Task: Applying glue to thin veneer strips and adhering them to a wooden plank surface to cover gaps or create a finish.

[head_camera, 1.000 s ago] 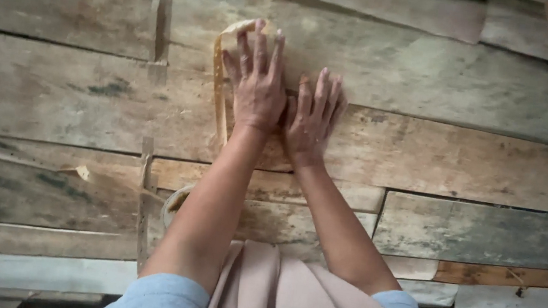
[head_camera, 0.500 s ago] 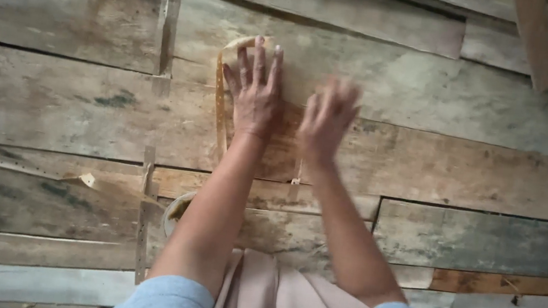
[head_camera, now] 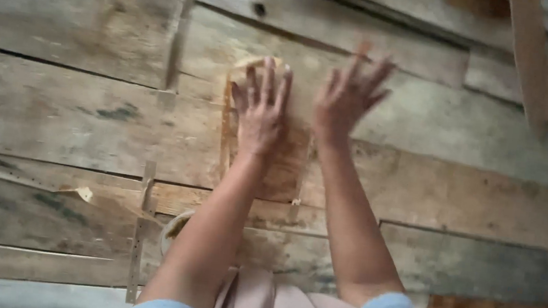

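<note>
Weathered grey wooden planks point(head_camera: 72, 110) fill the view beneath both outstretched arms. On them lies a flat, tan, doughy sheet point(head_camera: 287, 162), long and narrow, with a paler rounded end beyond the fingertips. The left hand point(head_camera: 262, 108) lies flat on the sheet, fingers straight and close together, gripping nothing. The right hand point(head_camera: 349, 94), just beside it, is spread open and blurred; whether it touches the sheet cannot be told.

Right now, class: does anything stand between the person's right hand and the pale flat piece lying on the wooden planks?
Nothing visible does. The right hand hovers blurred beside the pale flat piece, with only bare wooden planks beneath. The left hand already presses flat on the piece.
</note>
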